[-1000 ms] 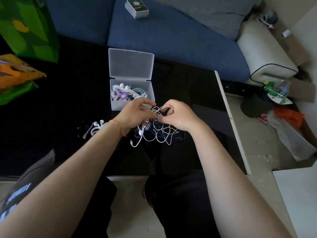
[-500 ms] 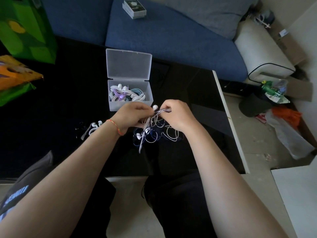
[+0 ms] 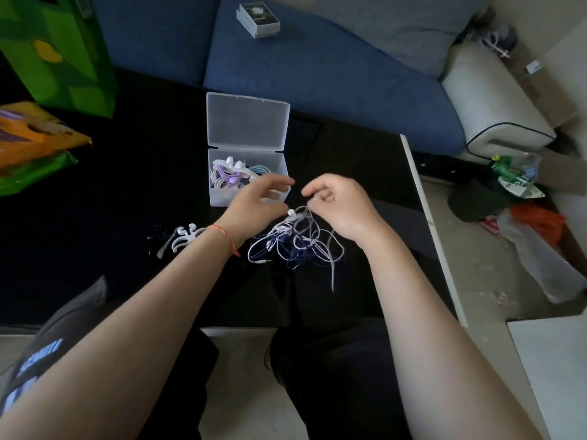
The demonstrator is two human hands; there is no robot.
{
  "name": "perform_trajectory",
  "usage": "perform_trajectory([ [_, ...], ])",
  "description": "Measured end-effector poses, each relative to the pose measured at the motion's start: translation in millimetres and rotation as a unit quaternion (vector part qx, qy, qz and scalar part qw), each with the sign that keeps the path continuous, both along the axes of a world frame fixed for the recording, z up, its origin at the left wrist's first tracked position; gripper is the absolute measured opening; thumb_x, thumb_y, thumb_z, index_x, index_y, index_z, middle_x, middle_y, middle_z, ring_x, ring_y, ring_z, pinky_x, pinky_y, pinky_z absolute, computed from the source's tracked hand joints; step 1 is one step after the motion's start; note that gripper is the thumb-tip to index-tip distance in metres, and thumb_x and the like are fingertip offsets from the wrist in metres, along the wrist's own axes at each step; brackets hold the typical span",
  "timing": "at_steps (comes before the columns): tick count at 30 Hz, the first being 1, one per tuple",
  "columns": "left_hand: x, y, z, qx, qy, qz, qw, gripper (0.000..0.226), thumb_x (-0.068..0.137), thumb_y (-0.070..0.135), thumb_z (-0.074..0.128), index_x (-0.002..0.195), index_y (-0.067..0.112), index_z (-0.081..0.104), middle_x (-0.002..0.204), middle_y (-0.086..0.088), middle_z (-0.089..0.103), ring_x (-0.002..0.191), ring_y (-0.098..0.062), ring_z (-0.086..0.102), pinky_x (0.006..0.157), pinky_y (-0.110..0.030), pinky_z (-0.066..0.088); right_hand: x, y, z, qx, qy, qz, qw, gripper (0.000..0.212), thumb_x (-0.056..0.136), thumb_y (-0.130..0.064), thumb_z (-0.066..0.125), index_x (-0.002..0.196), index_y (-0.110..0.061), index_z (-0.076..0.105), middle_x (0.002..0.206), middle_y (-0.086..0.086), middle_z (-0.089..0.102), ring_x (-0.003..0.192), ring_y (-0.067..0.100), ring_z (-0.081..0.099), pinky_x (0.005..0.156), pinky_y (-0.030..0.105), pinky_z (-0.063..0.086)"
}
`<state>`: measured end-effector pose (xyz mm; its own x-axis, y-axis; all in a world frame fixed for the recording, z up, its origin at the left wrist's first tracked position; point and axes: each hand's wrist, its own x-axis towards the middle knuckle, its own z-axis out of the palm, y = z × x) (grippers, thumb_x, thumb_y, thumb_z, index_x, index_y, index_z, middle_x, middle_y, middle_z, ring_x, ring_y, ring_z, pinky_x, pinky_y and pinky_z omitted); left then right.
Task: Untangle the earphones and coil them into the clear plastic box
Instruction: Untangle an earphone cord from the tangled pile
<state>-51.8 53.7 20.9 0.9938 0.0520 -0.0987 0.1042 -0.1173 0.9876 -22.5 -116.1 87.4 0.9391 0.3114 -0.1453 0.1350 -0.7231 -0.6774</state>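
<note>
Since half a second ago your left hand has let go, fingers spread; whether your curled right hand pinches a strand, you cannot tell. Between them the tangled earphones lie on the black desk, just before the clear plastic box. Light, limp, snag-prone cord probably: take it by an earbud or plug. Dark strands vanish against the desk.

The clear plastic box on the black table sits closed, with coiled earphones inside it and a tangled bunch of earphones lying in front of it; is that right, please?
Not quite: the clear plastic box is open, its lid tipped back. The head view shows this. The rest holds: it sits on the black table, coiled earphones lie inside, and the tangled bunch of earphones lies in front of it.
</note>
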Motion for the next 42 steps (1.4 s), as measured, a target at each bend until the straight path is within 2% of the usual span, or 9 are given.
perform_trajectory([
  [2,-3,-4,1,0.067,-0.026,-0.07,0.995,0.032,0.087,0.008,0.069,0.11,0.03,0.064,0.105,0.017,0.063,0.098,0.006,0.057,0.087,-0.007,0.043,-2,6,9,0.117,-0.044,-0.02,0.992,0.022,0.09,-0.005,0.065,0.096,-0.025,0.07,0.085,-0.009,0.067,0.076,-0.001,0.06,0.071,0.012,0.046],
  [4,-3,-4,-6,0.148,-0.035,-0.074,0.986,0.023,0.087,0.012,0.07,0.103,0.029,0.067,0.092,0.018,0.064,0.086,0.003,0.059,0.085,-0.015,0.047,-3,7,13,0.166,-0.068,-0.042,0.983,0.023,0.089,-0.003,0.065,0.095,-0.025,0.07,0.084,-0.011,0.065,0.076,-0.001,0.058,0.073,0.012,0.047],
  [7,-2,1,-16,0.211,0.007,0.005,0.977,0.014,0.087,0.017,0.069,0.1,0.023,0.07,0.083,0.005,0.065,0.073,-0.008,0.056,0.071,-0.021,0.049,-2,2,7,0.023,-0.055,-0.028,0.998,0.015,0.092,-0.009,0.062,0.098,-0.02,0.07,0.08,-0.008,0.062,0.066,-0.001,0.054,0.06,0.012,0.041],
  [11,2,2,-13,0.119,0.047,0.06,0.99,0.019,0.089,0.015,0.062,0.105,0.024,0.068,0.084,0.0,0.066,0.063,-0.008,0.054,0.051,-0.013,0.038,0,-5,-3,-0.142,0.019,0.021,0.989,0.015,0.093,-0.028,0.066,0.093,-0.015,0.073,0.081,-0.005,0.066,0.065,0.006,0.056,0.051,0.016,0.04],
  [18,3,5,-13,0.019,0.132,0.151,0.98,0.017,0.086,0.023,0.062,0.087,0.013,0.076,0.091,-0.008,0.074,0.094,-0.026,0.069,0.09,-0.041,0.055,0,-10,0,-0.12,0.041,0.031,0.991,0.022,0.098,-0.032,0.06,0.09,-0.019,0.077,0.098,-0.015,0.066,0.094,0.002,0.057,0.074,0.021,0.04],
  [22,6,3,-8,-0.065,0.169,0.077,0.98,0.019,0.091,0.004,0.054,0.092,0.013,0.071,0.096,-0.008,0.072,0.098,-0.023,0.065,0.077,-0.023,0.051,-2,-4,-1,-0.105,0.068,0.018,0.992,0.023,0.1,-0.023,0.056,0.087,-0.016,0.073,0.08,-0.01,0.064,0.072,0.004,0.057,0.065,0.019,0.043],
  [28,-3,-2,5,-0.024,0.14,-0.071,0.987,0.026,0.093,0.015,0.05,0.098,0.017,0.075,0.091,-0.001,0.074,0.088,-0.01,0.065,0.077,-0.024,0.047,-4,1,5,-0.072,0.076,0.003,0.994,0.034,0.095,-0.027,0.064,0.095,0.007,0.071,0.089,0.022,0.07,0.083,0.035,0.065,0.077,0.041,0.053],
  [37,-4,-1,-5,0.056,0.09,-0.124,0.987,0.017,0.08,0.026,0.081,0.095,0.026,0.073,0.07,0.003,0.064,0.061,-0.004,0.055,0.063,-0.019,0.043,-2,1,-1,-0.06,0.018,-0.012,0.998,0.015,0.095,-0.017,0.063,0.097,-0.013,0.077,0.095,-0.005,0.072,0.09,0.008,0.064,0.07,0.014,0.047],
  [42,-2,-5,-13,0.088,0.031,0.009,0.996,0.01,0.082,0.024,0.079,0.075,0.028,0.073,0.07,0.005,0.067,0.061,-0.002,0.055,0.061,-0.017,0.045,-2,3,-3,-0.043,0.014,-0.018,0.999,0.012,0.097,-0.019,0.06,0.097,-0.015,0.071,0.083,-0.011,0.062,0.072,0.003,0.055,0.06,0.017,0.038],
])
